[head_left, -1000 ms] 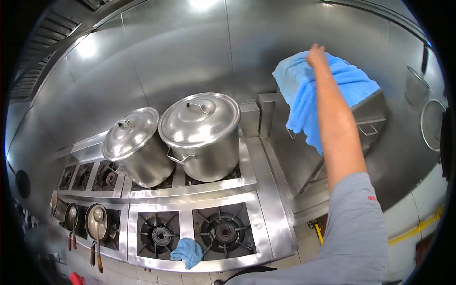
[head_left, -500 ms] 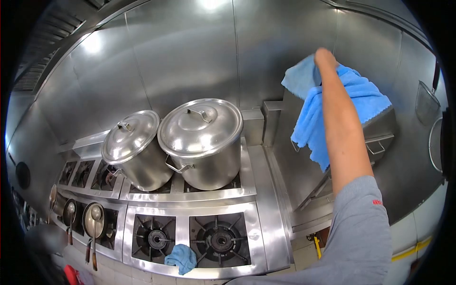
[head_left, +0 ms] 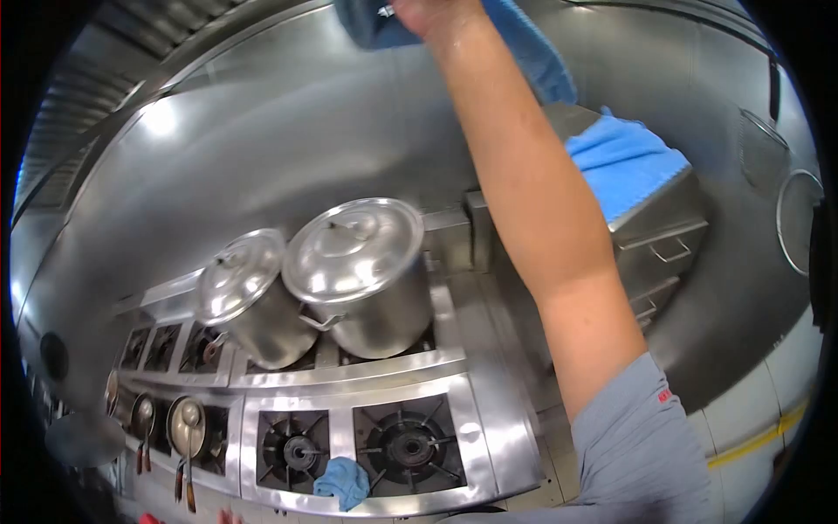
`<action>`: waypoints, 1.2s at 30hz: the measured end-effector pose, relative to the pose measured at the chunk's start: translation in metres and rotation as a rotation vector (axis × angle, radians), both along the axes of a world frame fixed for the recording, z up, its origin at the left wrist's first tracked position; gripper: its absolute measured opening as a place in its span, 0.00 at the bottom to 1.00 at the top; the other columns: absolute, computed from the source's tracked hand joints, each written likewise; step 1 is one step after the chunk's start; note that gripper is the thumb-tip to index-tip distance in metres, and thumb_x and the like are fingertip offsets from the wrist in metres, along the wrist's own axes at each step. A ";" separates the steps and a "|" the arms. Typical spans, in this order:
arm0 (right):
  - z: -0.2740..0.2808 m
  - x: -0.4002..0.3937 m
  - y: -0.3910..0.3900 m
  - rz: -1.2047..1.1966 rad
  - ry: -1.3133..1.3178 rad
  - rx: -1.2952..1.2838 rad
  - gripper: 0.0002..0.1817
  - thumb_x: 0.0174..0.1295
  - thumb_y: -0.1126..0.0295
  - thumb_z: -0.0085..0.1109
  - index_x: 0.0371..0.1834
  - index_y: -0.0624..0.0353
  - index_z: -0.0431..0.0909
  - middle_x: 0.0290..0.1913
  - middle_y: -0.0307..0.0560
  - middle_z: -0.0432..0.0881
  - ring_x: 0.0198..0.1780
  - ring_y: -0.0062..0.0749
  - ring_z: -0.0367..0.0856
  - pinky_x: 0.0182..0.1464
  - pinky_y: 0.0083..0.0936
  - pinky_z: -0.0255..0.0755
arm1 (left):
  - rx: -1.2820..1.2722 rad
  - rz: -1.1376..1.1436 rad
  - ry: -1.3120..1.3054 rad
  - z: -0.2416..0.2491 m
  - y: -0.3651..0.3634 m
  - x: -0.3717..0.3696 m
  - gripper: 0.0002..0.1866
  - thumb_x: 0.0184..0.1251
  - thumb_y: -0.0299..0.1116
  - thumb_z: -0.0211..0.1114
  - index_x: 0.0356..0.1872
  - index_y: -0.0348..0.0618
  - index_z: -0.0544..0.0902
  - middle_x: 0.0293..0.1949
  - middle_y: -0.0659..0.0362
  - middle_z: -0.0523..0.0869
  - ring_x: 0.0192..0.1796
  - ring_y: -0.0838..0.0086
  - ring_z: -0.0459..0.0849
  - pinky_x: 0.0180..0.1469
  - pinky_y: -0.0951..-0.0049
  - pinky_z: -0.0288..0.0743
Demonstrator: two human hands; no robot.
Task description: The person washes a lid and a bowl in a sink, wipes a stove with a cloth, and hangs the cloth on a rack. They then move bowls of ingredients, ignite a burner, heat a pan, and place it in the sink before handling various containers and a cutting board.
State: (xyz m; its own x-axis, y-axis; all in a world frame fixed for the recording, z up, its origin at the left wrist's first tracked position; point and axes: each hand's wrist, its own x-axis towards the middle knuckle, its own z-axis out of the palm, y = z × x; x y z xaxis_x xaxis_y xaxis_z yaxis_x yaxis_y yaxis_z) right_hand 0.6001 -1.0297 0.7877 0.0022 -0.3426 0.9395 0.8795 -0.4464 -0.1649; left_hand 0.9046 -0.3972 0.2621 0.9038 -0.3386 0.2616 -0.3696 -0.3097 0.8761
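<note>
My right hand (head_left: 429,14) is raised at the top edge of the view, partly cut off. It is closed on a darker blue cloth (head_left: 532,57), which hangs on both sides of the wrist against the steel wall. Under my forearm, a brighter blue towel (head_left: 624,162) lies draped over the top of a steel cabinet (head_left: 650,249) with handles. Part of that towel is hidden behind the arm. My left hand is out of view.
Two lidded stockpots (head_left: 362,271) stand on the rear burners. A small blue rag (head_left: 342,483) lies at the front between two burners (head_left: 410,445). Pans with ladles (head_left: 188,424) sit at the left. Strainers (head_left: 794,223) hang on the right wall.
My right hand has moved up and left from above the cabinet, taking the darker cloth along the wall. The brighter towel stays on the cabinet. The camera view has shifted slightly.
</note>
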 end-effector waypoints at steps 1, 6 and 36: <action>-0.008 0.012 0.040 0.047 0.060 -0.053 0.18 0.70 0.68 0.44 0.61 0.61 0.67 0.55 0.50 0.76 0.56 0.35 0.75 0.58 0.32 0.71 | -0.135 -0.082 -0.184 0.034 -0.049 0.015 0.29 0.67 0.32 0.59 0.68 0.38 0.63 0.65 0.48 0.70 0.66 0.64 0.68 0.65 0.63 0.64; -0.041 0.096 0.217 0.342 0.299 -0.194 0.18 0.70 0.62 0.51 0.58 0.58 0.69 0.55 0.53 0.76 0.56 0.37 0.75 0.63 0.32 0.67 | -0.192 -0.203 -0.730 0.213 -0.149 -0.027 0.47 0.52 0.40 0.73 0.72 0.38 0.59 0.73 0.50 0.60 0.73 0.56 0.60 0.68 0.51 0.62; -0.509 0.262 0.910 1.096 0.942 -1.199 0.12 0.52 0.70 0.59 0.41 0.57 0.79 0.37 0.56 0.84 0.41 0.47 0.82 0.44 0.36 0.74 | 0.417 0.016 0.409 0.086 0.492 -0.129 0.19 0.42 0.31 0.74 0.39 0.39 0.84 0.28 0.64 0.84 0.31 0.80 0.78 0.37 0.72 0.75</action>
